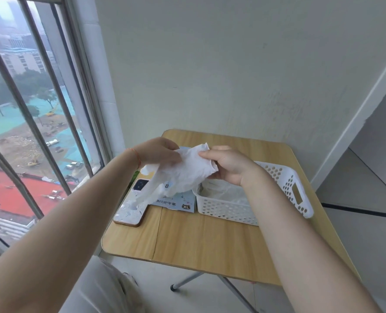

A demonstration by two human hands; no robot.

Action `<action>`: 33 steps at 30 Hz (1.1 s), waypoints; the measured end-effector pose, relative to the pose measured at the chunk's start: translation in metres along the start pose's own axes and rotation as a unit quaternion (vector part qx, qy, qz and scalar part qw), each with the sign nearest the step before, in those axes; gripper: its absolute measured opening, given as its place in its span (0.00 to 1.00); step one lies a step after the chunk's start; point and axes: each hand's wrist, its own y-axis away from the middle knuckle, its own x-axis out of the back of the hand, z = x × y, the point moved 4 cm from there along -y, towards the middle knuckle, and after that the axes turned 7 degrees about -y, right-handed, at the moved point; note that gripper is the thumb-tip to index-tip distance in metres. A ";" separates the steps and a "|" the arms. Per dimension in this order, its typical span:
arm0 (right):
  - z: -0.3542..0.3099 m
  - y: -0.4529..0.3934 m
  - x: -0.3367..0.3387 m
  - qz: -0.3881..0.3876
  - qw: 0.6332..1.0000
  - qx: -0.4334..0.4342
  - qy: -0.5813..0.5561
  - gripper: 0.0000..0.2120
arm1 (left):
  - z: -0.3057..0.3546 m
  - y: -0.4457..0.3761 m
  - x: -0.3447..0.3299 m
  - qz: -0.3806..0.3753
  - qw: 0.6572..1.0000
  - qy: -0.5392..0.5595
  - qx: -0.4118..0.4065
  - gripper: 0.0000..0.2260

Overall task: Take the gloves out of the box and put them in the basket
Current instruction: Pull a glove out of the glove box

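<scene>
A crumpled white glove [185, 171] hangs in the air over the pale blue glove box [176, 203], which lies flat on the wooden table [210, 240]. My left hand [159, 152] pinches the glove's left part. My right hand [227, 164] grips its cuff end on the right. The glove's fingers dangle down to the left over a phone. To the right of the box stands the white perforated basket [296, 190], with thin clear or white glove material lying in its bottom. Most of the box is hidden behind the glove.
A phone [132, 210] in a patterned case lies at the table's left edge, beside the box. A barred window [29, 109] runs along the left. A plain wall stands behind the table, and a white frame and dark floor strip are on the right.
</scene>
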 end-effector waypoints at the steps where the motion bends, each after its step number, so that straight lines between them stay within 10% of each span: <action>1: 0.001 -0.003 0.001 0.004 1.000 -0.001 0.000 0.06 | 0.001 -0.006 0.001 0.004 1.000 -0.020 0.004 0.13; 9: 0.012 -0.003 0.035 0.071 0.997 -0.035 -0.010 0.03 | 0.035 -0.051 -0.010 0.070 0.978 -0.192 -0.050 0.06; 16: 0.033 0.000 0.082 0.159 0.984 -0.051 0.067 0.10 | 0.045 -0.043 -0.065 0.175 0.968 -0.113 -0.137 0.07; 33: 0.047 0.033 0.146 0.215 0.911 -0.141 0.322 0.19 | 0.075 -0.050 -0.142 -0.012 0.939 -0.316 -0.136 0.18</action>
